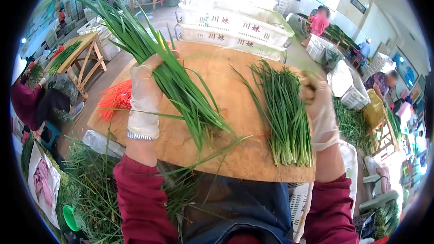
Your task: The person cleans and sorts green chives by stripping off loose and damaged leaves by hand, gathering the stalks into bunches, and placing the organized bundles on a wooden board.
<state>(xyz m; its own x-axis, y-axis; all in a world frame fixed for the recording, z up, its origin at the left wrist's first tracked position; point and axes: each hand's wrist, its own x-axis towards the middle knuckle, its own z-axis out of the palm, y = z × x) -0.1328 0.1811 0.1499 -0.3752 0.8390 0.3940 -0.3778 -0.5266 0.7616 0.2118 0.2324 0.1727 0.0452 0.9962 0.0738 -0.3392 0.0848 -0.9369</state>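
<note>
My left hand (147, 86), in a pale thin glove, is closed around a bunch of garlic chives (174, 79). The bunch slants over the board, with long leaves spreading past the hand to the upper left and its other end low near the middle of the wooden board (217, 153). Beside the right edge of the board, my gloved right hand (316, 101) is curled closed and smeared by motion; what its fingers hold is hidden. Right next to it lies a bundle of garlic chives (287, 117), cut ends toward me, with a bit of red tie at its left side.
Orange-red ties (116, 99) lie at the board's left edge. White plastic crates (230, 29) stand stacked beyond the board. Loose green leaves (92, 194) are heaped below at left. A person (34, 95) sits at far left, and others work at right.
</note>
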